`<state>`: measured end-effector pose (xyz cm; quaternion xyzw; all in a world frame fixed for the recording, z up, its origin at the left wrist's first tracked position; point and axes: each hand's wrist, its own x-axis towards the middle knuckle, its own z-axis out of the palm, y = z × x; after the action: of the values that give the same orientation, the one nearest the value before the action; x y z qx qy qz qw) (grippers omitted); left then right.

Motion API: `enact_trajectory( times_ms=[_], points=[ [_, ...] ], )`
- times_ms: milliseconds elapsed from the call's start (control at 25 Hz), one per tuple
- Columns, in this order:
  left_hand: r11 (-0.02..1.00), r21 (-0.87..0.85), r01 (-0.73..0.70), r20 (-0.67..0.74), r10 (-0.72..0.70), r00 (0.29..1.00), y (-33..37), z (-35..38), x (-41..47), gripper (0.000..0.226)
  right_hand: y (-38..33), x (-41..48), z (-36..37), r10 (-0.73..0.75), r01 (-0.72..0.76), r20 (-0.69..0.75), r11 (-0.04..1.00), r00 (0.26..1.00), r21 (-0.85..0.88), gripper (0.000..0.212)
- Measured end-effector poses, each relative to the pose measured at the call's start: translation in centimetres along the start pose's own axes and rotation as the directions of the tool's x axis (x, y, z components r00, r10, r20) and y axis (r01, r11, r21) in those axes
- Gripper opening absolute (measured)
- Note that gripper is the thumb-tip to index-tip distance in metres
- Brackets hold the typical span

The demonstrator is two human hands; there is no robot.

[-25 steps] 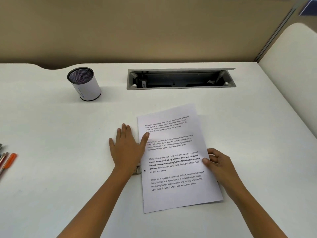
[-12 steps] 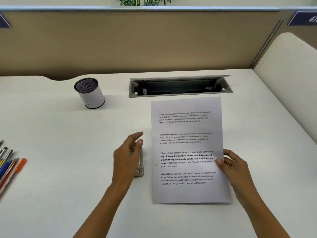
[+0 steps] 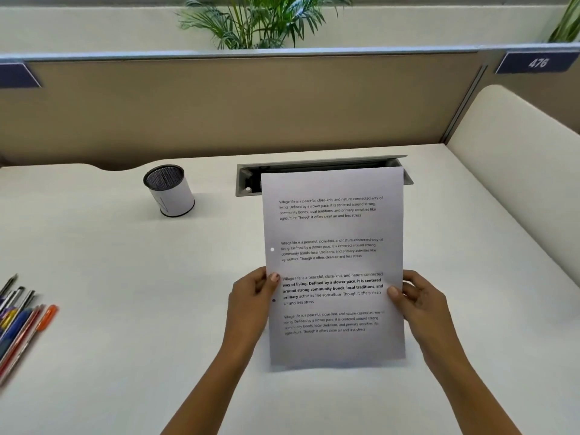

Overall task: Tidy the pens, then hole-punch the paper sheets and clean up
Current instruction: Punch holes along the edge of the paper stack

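Observation:
A printed paper sheet [image 3: 334, 233] stands upright above the white desk [image 3: 110, 277], with two punched holes along its left edge. My left hand [image 3: 251, 301] pinches the sheet's left edge, thumb on the front. On the right edge, my right hand [image 3: 417, 301] pinches it the same way. The hole punch is hidden behind the sheet and my left hand. Several pens [image 3: 22, 321] lie loose at the desk's left edge. A mesh pen cup [image 3: 169, 191] stands at the back left, nothing visible inside.
An open cable tray [image 3: 248, 180] is sunk into the desk behind the sheet. A tan partition [image 3: 219, 105] closes the back, with plants above it. A cream panel [image 3: 518, 152] borders the right side.
My left hand left the hole punch and took the sheet's left edge. Both hands raised the sheet off the desk until it stands upright. The camera tilted up.

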<state>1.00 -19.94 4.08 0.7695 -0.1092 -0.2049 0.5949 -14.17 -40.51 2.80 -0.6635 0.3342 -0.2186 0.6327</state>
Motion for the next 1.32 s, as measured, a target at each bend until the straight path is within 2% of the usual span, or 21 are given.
enact_trajectory(
  times_ms=[120,240,360,640,800,960,1080,1120,1200,1320],
  points=[
    [0.985,0.005,-0.171,-0.084,0.171,0.982,1.1,0.1,-0.3,0.019,-1.2,0.2,0.2,-0.079,0.079,-0.003,0.996,0.997,0.038,0.016],
    [0.940,-0.013,-0.340,-0.134,0.335,0.933,2.4,0.4,-0.4,0.015,-3.0,0.8,0.1,-0.205,0.207,-0.029,0.976,0.978,0.070,0.012],
    [0.908,-0.041,-0.418,-0.171,0.406,0.898,2.9,0.7,-0.5,0.015,-3.4,0.7,0.0,-0.291,0.294,-0.043,0.954,0.956,0.060,0.011],
    [0.923,-0.013,-0.384,-0.206,0.373,0.905,1.1,1.8,-1.3,0.014,-1.4,-0.2,-0.1,-0.273,0.276,-0.067,0.961,0.960,0.026,0.017],
    [0.908,-0.086,-0.410,-0.215,0.385,0.898,1.2,2.1,-1.6,0.006,-1.6,-0.1,-0.6,-0.321,0.322,-0.091,0.947,0.943,0.005,0.021],
    [0.926,-0.138,-0.351,-0.165,0.328,0.930,0.4,2.5,-1.7,0.009,-1.0,-0.6,-0.7,-0.270,0.270,-0.074,0.963,0.960,-0.010,0.026],
    [0.925,-0.148,-0.350,-0.172,0.325,0.930,0.2,2.6,-1.6,0.008,-1.9,-0.4,-1.0,-0.302,0.292,-0.084,0.950,0.950,-0.113,0.017],
    [0.924,-0.142,-0.354,-0.182,0.327,0.927,0.4,2.6,-1.5,0.009,-2.7,-0.3,-1.2,-0.341,0.326,-0.076,0.932,0.937,-0.162,0.014],
    [0.917,-0.152,-0.369,-0.222,0.332,0.917,1.0,2.1,-1.4,0.029,-5.0,-0.3,-1.8,-0.485,0.457,-0.019,0.836,0.874,-0.305,0.014],
    [0.898,-0.175,-0.404,-0.322,0.336,0.885,1.8,0.7,-0.6,0.061,-9.1,-0.4,-2.7,-0.664,0.625,0.159,0.557,0.731,-0.547,0.009]
  ],
)
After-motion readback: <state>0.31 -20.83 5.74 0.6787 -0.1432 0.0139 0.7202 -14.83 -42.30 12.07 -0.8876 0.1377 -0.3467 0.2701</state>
